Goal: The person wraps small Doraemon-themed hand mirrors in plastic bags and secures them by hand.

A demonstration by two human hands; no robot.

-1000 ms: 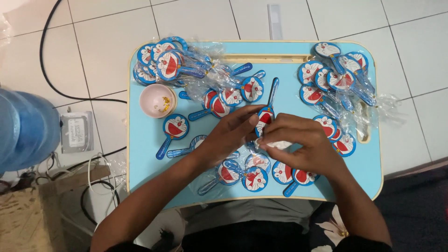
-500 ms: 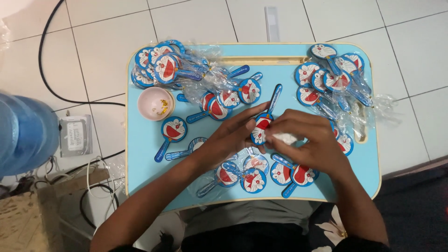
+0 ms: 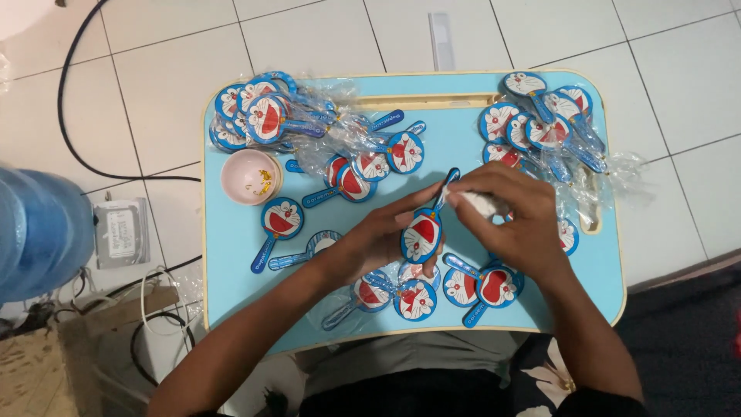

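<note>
White floor tiles surround a low light-blue tray table (image 3: 231,255) with a cream rim, and small round paddle-shaped fans with a blue cartoon cat face lie all over it. Sorted heaps sit well away from the fingers: wrapped fans (image 3: 262,116) at the far left corner, another bunch (image 3: 540,127) at the far right, which leaves the middle of the table as working room. The left hand (image 3: 378,243) comes in low from the near left, forearm angled across the table edge, fingers curled under and pinching the round head of one fan (image 3: 423,232) so its handle points up and away. The right hand (image 3: 513,220) arches over from the right, wrist bent, its fingertips pressed together on a bit of white material (image 3: 482,202) at the handle's tip; what that material is cannot be told. Loose fans (image 3: 417,297) lie just beneath both palms. A pink bowl (image 3: 248,176) with small gold bits stands well to the left of the fingers.
</note>
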